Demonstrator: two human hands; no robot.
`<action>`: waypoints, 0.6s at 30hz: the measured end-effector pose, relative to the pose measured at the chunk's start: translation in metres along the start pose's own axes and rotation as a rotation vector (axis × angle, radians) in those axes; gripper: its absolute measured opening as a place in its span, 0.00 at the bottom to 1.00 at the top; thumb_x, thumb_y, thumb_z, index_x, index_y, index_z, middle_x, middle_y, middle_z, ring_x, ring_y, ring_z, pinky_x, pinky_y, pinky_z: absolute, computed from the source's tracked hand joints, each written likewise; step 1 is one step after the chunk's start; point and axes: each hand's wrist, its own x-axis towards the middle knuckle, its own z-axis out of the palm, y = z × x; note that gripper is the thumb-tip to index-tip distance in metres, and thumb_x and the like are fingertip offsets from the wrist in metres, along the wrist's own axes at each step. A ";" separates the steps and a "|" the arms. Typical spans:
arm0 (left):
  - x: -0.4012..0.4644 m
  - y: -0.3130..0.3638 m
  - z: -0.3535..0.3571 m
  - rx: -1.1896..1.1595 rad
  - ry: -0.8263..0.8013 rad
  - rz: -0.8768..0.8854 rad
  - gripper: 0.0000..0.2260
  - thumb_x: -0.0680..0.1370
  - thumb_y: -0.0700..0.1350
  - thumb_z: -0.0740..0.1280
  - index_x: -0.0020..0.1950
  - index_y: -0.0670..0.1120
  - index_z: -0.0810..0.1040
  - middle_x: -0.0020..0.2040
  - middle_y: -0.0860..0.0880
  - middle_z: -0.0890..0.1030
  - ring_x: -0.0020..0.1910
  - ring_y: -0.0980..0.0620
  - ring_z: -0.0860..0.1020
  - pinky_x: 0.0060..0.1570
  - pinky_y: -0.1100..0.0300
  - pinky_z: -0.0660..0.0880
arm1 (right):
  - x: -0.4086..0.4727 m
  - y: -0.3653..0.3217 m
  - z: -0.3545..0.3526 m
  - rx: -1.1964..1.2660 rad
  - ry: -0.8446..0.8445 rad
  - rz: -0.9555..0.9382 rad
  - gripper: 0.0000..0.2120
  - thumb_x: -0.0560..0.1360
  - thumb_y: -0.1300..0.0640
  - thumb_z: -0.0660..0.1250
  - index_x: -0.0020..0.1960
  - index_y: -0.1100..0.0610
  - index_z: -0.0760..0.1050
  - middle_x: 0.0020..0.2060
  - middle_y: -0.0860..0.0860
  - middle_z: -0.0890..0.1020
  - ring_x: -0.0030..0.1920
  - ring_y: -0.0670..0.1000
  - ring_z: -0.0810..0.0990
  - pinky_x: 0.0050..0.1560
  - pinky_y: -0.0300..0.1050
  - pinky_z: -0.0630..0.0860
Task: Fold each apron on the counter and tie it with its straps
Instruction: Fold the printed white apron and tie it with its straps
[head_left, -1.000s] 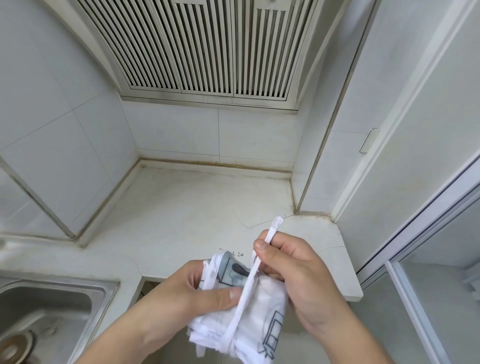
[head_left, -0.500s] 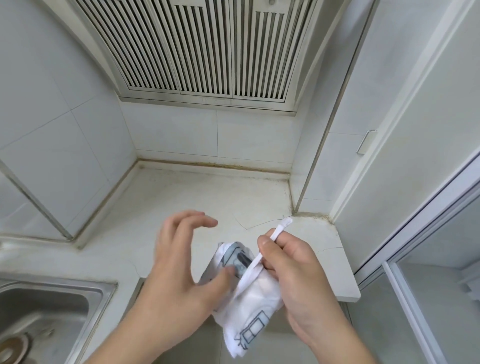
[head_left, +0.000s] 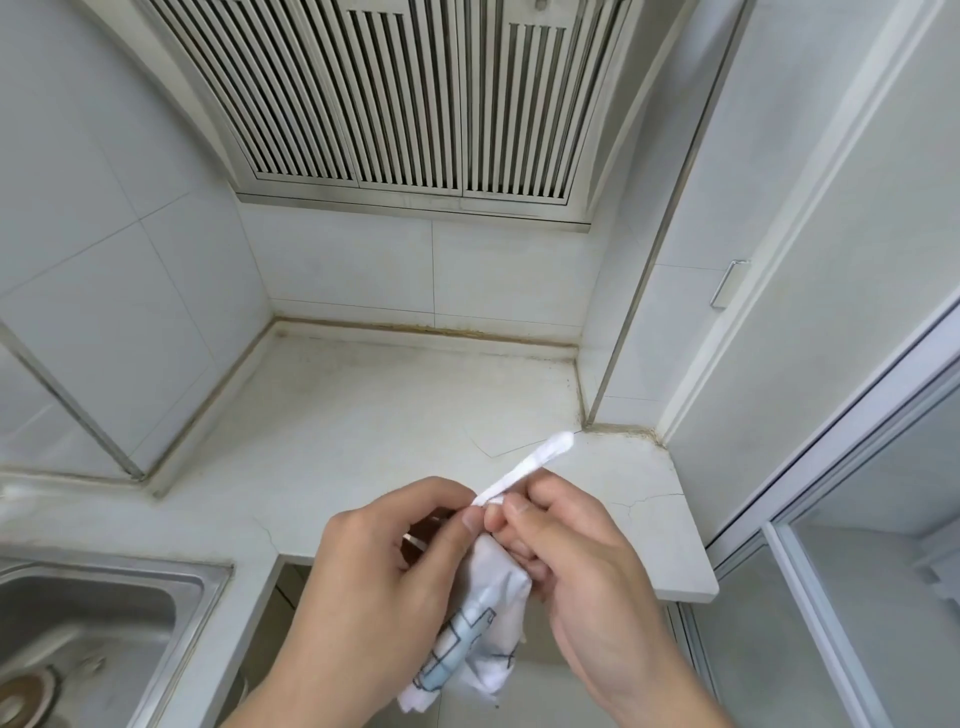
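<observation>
Both hands hold the bundled apron (head_left: 478, 629) in the air, just in front of the counter (head_left: 363, 415) edge. The left hand (head_left: 384, 577) grips the bundle; the right hand (head_left: 571, 561) pinches the strap (head_left: 524, 470) (white, its end pointing up-right). A sink (head_left: 93, 623) lies at lower left.

We see the left hand (head_left: 387, 564) back at the bundle: half a second ago it hovers with fingers spread above the counter, and now its fingers curl in so that thumb and forefinger meet the right hand (head_left: 566, 551) at the base of the strap (head_left: 524, 470). The folded apron (head_left: 475, 629) sits lower and more hidden — a second ago its printed face shows between the hands, now only a crumpled lower part hangs out beneath them. The strap end leans further right, out over the counter.
</observation>
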 end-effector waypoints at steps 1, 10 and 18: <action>0.001 0.001 0.000 -0.007 -0.026 -0.027 0.05 0.80 0.48 0.72 0.46 0.57 0.86 0.36 0.53 0.85 0.32 0.53 0.81 0.32 0.62 0.75 | 0.001 0.000 -0.002 -0.039 -0.029 -0.012 0.08 0.75 0.53 0.66 0.42 0.54 0.81 0.36 0.49 0.82 0.37 0.45 0.78 0.38 0.35 0.74; 0.009 -0.001 -0.005 -0.294 -0.405 -0.238 0.09 0.79 0.51 0.71 0.55 0.51 0.88 0.48 0.35 0.86 0.48 0.31 0.84 0.49 0.35 0.79 | 0.008 -0.023 -0.007 -0.615 -0.055 -0.313 0.08 0.72 0.53 0.75 0.36 0.52 0.81 0.39 0.49 0.80 0.40 0.52 0.80 0.42 0.47 0.75; 0.017 -0.005 -0.012 -0.463 -0.556 -0.215 0.06 0.79 0.43 0.73 0.54 0.46 0.89 0.56 0.44 0.88 0.61 0.45 0.85 0.66 0.47 0.77 | 0.019 -0.032 -0.012 -0.646 -0.090 -0.252 0.08 0.73 0.54 0.75 0.36 0.52 0.81 0.36 0.49 0.80 0.37 0.50 0.80 0.38 0.49 0.76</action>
